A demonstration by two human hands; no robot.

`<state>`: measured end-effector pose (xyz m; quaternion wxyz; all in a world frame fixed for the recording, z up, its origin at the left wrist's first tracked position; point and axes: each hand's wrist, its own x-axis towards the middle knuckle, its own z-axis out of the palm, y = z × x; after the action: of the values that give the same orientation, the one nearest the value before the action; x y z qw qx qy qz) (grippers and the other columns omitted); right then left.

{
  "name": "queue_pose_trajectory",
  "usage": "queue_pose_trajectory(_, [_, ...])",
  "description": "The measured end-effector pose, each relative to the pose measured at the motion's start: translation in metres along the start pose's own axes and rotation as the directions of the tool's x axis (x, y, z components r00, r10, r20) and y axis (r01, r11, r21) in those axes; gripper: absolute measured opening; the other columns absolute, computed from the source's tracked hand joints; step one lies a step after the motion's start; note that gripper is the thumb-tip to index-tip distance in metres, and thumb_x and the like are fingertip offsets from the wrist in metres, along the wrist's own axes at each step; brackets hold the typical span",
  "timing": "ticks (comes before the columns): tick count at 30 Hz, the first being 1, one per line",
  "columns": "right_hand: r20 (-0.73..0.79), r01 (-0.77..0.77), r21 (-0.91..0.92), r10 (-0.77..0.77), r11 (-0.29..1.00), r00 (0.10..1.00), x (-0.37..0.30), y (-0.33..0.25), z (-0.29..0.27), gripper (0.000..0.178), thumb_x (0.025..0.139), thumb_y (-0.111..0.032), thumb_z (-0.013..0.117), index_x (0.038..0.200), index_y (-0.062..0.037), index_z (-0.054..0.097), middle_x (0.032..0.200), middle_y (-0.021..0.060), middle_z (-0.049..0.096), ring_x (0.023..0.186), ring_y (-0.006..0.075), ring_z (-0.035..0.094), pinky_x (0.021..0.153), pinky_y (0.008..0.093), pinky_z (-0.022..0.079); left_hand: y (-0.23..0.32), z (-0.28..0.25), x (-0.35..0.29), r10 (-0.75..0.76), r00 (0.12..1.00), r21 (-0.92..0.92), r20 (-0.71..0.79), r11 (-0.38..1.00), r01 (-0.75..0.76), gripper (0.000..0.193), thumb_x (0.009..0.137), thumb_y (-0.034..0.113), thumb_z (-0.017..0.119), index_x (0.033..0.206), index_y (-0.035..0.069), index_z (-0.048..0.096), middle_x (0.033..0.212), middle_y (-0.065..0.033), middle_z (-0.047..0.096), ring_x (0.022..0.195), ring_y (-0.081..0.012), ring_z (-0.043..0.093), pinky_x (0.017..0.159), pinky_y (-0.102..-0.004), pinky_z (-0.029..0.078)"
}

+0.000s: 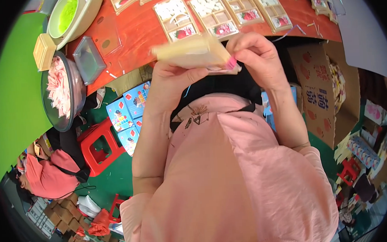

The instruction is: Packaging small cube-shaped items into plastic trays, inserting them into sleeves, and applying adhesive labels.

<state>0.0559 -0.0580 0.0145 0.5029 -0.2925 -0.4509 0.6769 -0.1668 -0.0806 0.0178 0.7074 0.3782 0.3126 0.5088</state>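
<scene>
My left hand [173,80] grips a cream-coloured compartment tray [189,52] from below, with the thumb along its near side. The tray is tilted above my lap at the table's edge and slightly blurred. At its right corner shows a small bright pink piece [231,63]. My right hand [258,55] is closed in a pinch right beside that corner; what lies between its fingertips is hidden. Just beyond, on the red-brown table [136,49], stand several similar trays [213,13] holding white pieces and red-and-white printed packets.
At left are a dark bowl of pale pink strips [59,87], a clear plastic box [89,61], stacked cream trays [44,51] and a basin with something bright green [67,15]. A cardboard carton [320,91] stands at right. Red stools [101,146] and another person [57,173] are at lower left.
</scene>
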Motion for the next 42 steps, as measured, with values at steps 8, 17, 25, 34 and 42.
queue_pose_trajectory(8, [0.424,0.145,-0.295,-0.007,0.944,0.906,-0.004,-0.035,-0.012,0.007,0.088,-0.006,0.069,0.091,0.0005,0.07,0.095,0.0059,0.06,0.088,0.0157,0.055,0.075,0.0264,0.043,0.017,0.017,-0.001,0.201,0.861,0.608,0.467,0.634,-0.478,0.027,0.071,0.003,0.076,0.097,0.007,0.074,0.114,-0.0084,0.064,0.101,-0.0241,0.057,0.082,-0.0325,0.048])
queue_pose_trajectory(17, [0.449,-0.132,-0.147,0.185,0.98,0.874,-0.003,-0.025,-0.019,0.034,0.087,-0.012,0.076,0.11,-0.0043,0.052,0.103,0.0024,0.053,0.095,0.0118,0.049,0.086,0.0268,0.043,0.004,0.044,0.004,0.476,0.667,0.573,0.573,0.349,-0.741,0.03,0.072,0.005,0.076,0.101,0.001,0.068,0.098,-0.0138,0.065,0.085,-0.0286,0.063,0.07,-0.0365,0.052])
queue_pose_trajectory(25, [0.485,-0.243,-0.123,0.272,0.962,0.831,-0.002,-0.014,-0.019,0.048,0.094,-0.017,0.069,0.131,-0.0063,0.042,0.114,0.0025,0.048,0.091,0.0107,0.045,0.084,0.0259,0.042,-0.005,0.053,0.004,0.438,0.673,0.569,0.596,0.361,-0.739,0.03,0.069,0.001,0.074,0.099,0.003,0.069,0.104,-0.0153,0.069,0.08,-0.028,0.064,0.07,-0.0339,0.053])
queue_pose_trajectory(34, [0.054,0.179,-0.702,-0.199,0.689,0.978,0.03,-0.03,-0.027,0.076,0.09,-0.017,0.072,0.149,-0.0004,0.028,0.136,0.016,0.045,0.129,0.0261,0.046,0.107,0.037,0.039,-0.015,0.061,0.084,0.199,0.934,0.334,-0.297,0.938,-0.093,0.027,0.086,-0.004,0.07,0.112,-0.004,0.062,0.104,-0.0112,0.071,0.091,-0.0143,0.068,0.078,-0.0264,0.055])
queue_pose_trajectory(42, [-0.095,0.016,-0.925,-0.272,0.379,0.958,0.063,-0.047,-0.075,0.083,0.077,-0.022,0.076,0.143,0.0057,0.035,0.131,0.0257,0.045,0.122,0.0401,0.049,0.103,0.0407,0.043,-0.039,0.099,0.162,-0.133,0.965,-0.038,-0.226,0.991,0.128,0.04,0.093,-0.004,0.061,0.132,-0.003,0.05,0.121,-0.0146,0.066,0.106,-0.0164,0.065,0.089,-0.0288,0.054])
